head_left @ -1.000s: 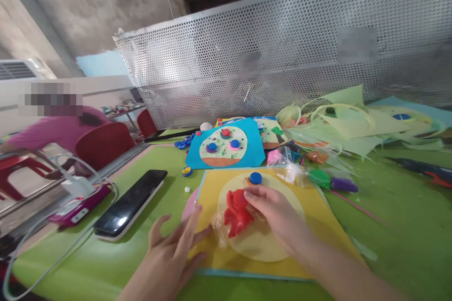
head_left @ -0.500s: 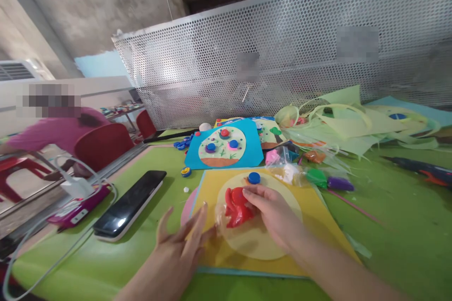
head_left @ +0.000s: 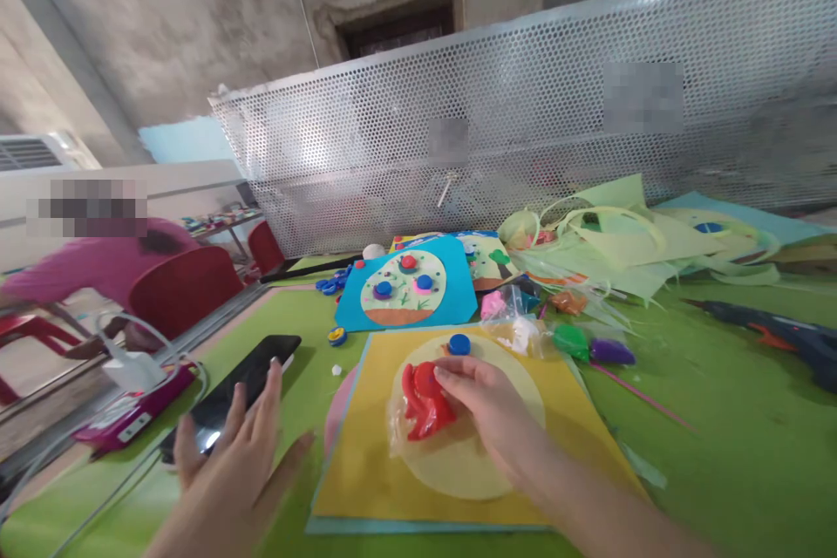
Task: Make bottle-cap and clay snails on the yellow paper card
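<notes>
Our green worktop (head_left: 732, 479) fills the lower frame. At lower centre lies a yellow card (head_left: 366, 475) bearing a large pale circle (head_left: 471, 475). Above that circle our right hand (head_left: 487, 401) reaches in from the lower right, its fingers pinching the right edge of a round red cap (head_left: 426, 377). Just below the cap, against it, is a lump of red clay (head_left: 428, 417) in clear wrapping. A blue cap (head_left: 459, 343) sits near the circle's top.

Our left hand (head_left: 232, 453), at lower left, has its fingers spread and grasps nothing; it is over a black phone (head_left: 271, 357), and we cannot tell whether they touch. Left of the phone is a magenta power strip (head_left: 150, 405).

At mid-frame we find a blue card (head_left: 459, 305) decorated with red and blue caps. Right of centre are green clay (head_left: 570, 342) and purple clay (head_left: 611, 352), with pale paper scraps (head_left: 621, 244) behind. A dark pointed tool (head_left: 785, 336) lies at the right edge. A perforated metal screen (head_left: 523, 105) crosses the upper frame; at left, a person in pink (head_left: 85, 261) sits by a red chair (head_left: 187, 288).
</notes>
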Action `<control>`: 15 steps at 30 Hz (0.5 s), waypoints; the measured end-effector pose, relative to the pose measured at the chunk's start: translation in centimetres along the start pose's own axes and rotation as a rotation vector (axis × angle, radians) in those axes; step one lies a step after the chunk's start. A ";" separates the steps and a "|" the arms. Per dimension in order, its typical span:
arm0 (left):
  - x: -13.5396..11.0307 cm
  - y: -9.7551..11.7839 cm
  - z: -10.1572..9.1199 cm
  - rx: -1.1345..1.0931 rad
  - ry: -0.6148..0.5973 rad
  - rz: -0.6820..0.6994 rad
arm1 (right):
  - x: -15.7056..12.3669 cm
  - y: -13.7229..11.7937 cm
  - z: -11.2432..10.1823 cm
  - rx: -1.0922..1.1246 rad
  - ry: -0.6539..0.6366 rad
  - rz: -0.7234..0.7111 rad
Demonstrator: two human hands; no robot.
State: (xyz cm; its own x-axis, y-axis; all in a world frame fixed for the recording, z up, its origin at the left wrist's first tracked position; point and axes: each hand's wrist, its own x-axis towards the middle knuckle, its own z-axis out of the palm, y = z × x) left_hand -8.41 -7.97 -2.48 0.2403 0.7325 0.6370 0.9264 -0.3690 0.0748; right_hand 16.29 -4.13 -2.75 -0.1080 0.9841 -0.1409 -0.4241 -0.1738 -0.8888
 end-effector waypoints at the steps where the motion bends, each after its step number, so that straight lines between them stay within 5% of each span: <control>1: 0.8 0.3 -0.3 0.021 -0.020 -0.005 | -0.1 -0.3 0.1 0.005 -0.006 -0.018; 5: 4.1 3.9 -0.8 -0.220 -0.414 0.089 | -0.5 -1.1 0.3 0.029 -0.036 -0.111; 9: 6.5 6.8 -0.3 -0.373 -0.459 0.187 | -0.4 -1.4 0.2 0.049 -0.057 -0.188; 15: 8.1 7.1 -0.4 -0.546 -0.546 0.195 | -0.1 -1.5 0.0 0.162 -0.077 -0.192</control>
State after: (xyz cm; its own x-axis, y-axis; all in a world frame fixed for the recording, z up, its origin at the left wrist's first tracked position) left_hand -0.04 -4.89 3.56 0.6225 0.7504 0.2222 0.6141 -0.6443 0.4558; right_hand 16.97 -3.95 -1.44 -0.0773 0.9950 0.0625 -0.5815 0.0060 -0.8135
